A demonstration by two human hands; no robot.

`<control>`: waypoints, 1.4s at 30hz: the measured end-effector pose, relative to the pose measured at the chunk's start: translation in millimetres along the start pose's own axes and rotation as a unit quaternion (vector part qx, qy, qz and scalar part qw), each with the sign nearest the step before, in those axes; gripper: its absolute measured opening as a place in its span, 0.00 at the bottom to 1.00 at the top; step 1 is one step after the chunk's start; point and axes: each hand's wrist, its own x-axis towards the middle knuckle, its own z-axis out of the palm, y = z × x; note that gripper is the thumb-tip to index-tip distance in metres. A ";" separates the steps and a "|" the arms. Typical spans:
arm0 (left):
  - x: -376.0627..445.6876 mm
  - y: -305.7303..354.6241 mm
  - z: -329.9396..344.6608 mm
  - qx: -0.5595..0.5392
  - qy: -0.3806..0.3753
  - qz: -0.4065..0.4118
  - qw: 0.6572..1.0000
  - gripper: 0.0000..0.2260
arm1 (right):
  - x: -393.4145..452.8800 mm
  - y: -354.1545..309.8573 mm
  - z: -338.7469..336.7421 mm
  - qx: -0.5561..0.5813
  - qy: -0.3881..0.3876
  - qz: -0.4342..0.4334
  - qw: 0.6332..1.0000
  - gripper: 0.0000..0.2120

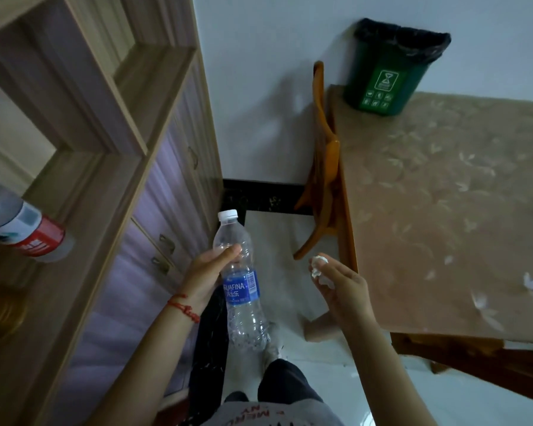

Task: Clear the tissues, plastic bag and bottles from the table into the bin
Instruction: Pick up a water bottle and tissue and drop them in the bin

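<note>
My left hand (208, 273) grips a clear plastic water bottle (242, 290) with a blue label and white cap, held upright over the floor. My right hand (342, 290) pinches a crumpled white tissue (319, 267) near the table's left edge. The green bin (385, 78) with a black liner stands on the far left corner of the table (443, 210), well ahead of both hands. A second bottle (25, 226) with a red label lies on the wooden shelf unit at the far left.
The table has a brown patterned cover. A wooden chair (323, 167) is tucked against its left side. A tall wooden shelf and drawer unit (130, 167) runs along the left. Between them is a narrow strip of light tiled floor (277, 241), ending at a white wall.
</note>
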 end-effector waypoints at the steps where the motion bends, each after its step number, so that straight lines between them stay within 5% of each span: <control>1: 9.0 4.7 3.3 0.004 0.001 0.001 1.000 0.03 | 10.9 -4.3 3.1 0.003 -0.005 -0.001 1.000 0.07; 18: 162.2 100.8 53.5 -0.034 0.003 0.006 0.999 0.04 | 165.9 -99.6 78.9 -0.024 -0.022 -0.004 0.999 0.04; 31: 315.4 212.6 64.8 0.024 -0.070 0.016 0.997 0.08 | 285.2 -150.1 175.7 -0.009 0.017 -0.058 0.998 0.06; 35: 355.0 242.3 65.2 0.043 -0.104 0.013 0.994 0.17 | 313.0 -163.5 205.7 0.023 0.023 -0.052 0.998 0.07; 42: 420.8 277.4 78.2 0.030 -0.112 0.028 0.993 0.16 | 365.9 -193.3 242.3 0.016 0.026 -0.051 0.998 0.09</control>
